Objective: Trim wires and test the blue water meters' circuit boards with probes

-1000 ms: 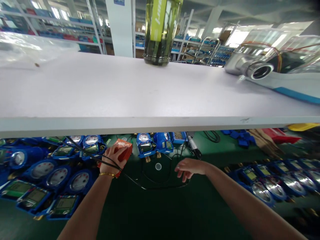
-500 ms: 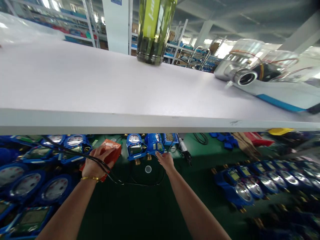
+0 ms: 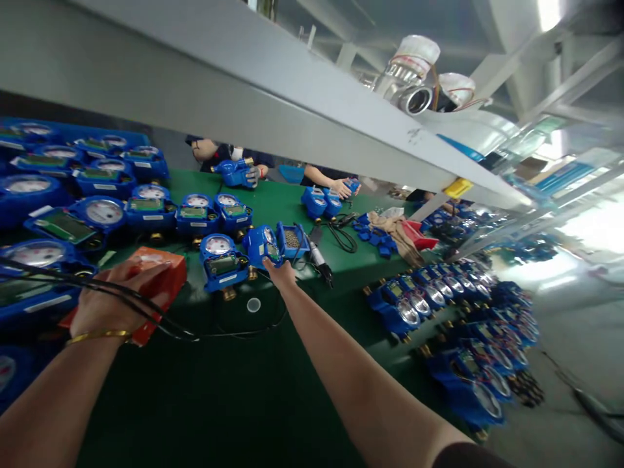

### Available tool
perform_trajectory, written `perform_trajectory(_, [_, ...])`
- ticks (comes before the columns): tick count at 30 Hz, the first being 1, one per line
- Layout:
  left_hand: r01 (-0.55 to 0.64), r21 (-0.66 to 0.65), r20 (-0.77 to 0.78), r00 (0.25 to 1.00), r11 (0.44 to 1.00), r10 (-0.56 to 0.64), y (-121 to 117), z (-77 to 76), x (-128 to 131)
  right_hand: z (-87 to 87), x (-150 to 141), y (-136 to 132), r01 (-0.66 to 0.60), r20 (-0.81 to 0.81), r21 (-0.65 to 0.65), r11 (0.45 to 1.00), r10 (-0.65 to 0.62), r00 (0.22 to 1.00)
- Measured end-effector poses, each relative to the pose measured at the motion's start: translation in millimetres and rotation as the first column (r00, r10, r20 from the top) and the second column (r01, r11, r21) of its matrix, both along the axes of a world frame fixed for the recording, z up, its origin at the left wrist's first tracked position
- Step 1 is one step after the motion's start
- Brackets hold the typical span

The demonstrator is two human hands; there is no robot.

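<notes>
My left hand (image 3: 117, 296) grips an orange box (image 3: 170, 276), its fingers laid over the top. Black cables (image 3: 160, 318) run across the back of this hand. My right hand (image 3: 283, 274) has its fingers on the near edge of a blue water meter (image 3: 263, 246), with the thumb at its display; the far fingers are partly hidden. Just left of that meter sits another blue water meter (image 3: 221, 263) with a round dial and brass ends. A blue tray of small metal parts (image 3: 292, 240) adjoins the right-hand meter.
Rows of blue meters stand left (image 3: 49, 188) and right (image 3: 414, 299). A pen-like tool (image 3: 318, 257) lies by the tray, and a round white disc (image 3: 253, 305) lies on the green bench (image 3: 234, 390). Overhead crosses a white shelf (image 3: 273, 110). Across the bench, co-workers' hands (image 3: 344, 188) handle blue meters.
My view has tilted and shifted, showing more of the bench and the co-workers beneath the shelf. Both hands keep their places at the orange box and the water meter.
</notes>
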State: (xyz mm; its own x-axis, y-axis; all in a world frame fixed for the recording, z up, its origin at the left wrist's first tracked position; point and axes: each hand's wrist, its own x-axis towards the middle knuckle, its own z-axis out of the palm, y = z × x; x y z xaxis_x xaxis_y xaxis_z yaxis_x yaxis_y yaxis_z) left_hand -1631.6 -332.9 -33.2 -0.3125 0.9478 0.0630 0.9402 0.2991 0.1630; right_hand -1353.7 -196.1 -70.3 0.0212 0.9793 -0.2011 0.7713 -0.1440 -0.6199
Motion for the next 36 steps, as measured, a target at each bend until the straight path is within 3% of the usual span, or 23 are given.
perform_trajectory(4, [-0.006, 0.019, 0.028, 1.0, 1.0, 0.005, 0.6, 3.8, -0.3, -7.9, 14.7, -54.9, -0.238, 0.129, 0.0, 0.971, 0.236, 0.963])
perform_trajectory(7, [-0.034, 0.038, 0.06, 0.998, 0.999, 0.031, 0.7, 3.6, 0.7, -13.9, 29.3, -86.9, -0.47, 0.214, -0.018, 0.883, 0.462, 0.861])
perform_trajectory(10, [-0.035, 0.075, 0.084, 0.996, 0.997, 0.029, -4.4, 2.1, 5.9, -18.3, 41.5, -98.0, -0.583, 0.295, -0.046, 0.811, 0.569, 0.768])
perform_trajectory(14, [0.013, 0.164, 0.077, 0.997, 0.986, -0.026, -20.5, 2.6, 20.0, -25.0, 57.5, -99.2, -0.612, 0.367, -0.067, 0.788, 0.59, 0.719])
perform_trajectory(19, [0.009, 0.327, -0.052, 0.999, 0.945, 0.008, -38.2, -1.8, 34.9, -34.2, 87.2, -90.2, -0.543, 0.412, -0.042, 0.838, 0.51, 0.755])
perform_trajectory(23, [0.021, 0.387, -0.136, 0.99, 0.922, 0.034, -58.4, -16.7, 52.1, -29.2, 98.3, -76.1, -0.486, 0.407, -0.028, 0.874, 0.454, 0.793])
perform_trajectory(26, [0.017, 0.394, -0.174, 0.983, 0.919, 0.056, -90.1, -37.3, 85.3, -17.7, 83.6, -77.8, -0.499, 0.351, -0.018, 0.866, 0.473, 0.808])
perform_trajectory(30, [-0.055, 0.378, -0.206, 0.968, 0.924, 0.141, -152.9, -73.7, 145.4, -1.6, 40.2, -96.8, -0.565, 0.221, 0.017, 0.825, 0.548, 0.807])
perform_trajectory(33, [-0.257, 0.326, -0.195, 0.923, 0.91, 0.331, -194.5, -92.1, 177.9, 12.0, 7.0, -103.8, -0.512, 0.161, 0.068, 0.856, 0.497, 0.853])
perform_trajectory(36, [-0.43, 0.148, -0.152, 0.88, 0.891, 0.45, -214.4, -94.3, 191.2, 27.0, -20.9, -90.6, -0.419, 0.132, 0.126, 0.899, 0.403, 0.906])
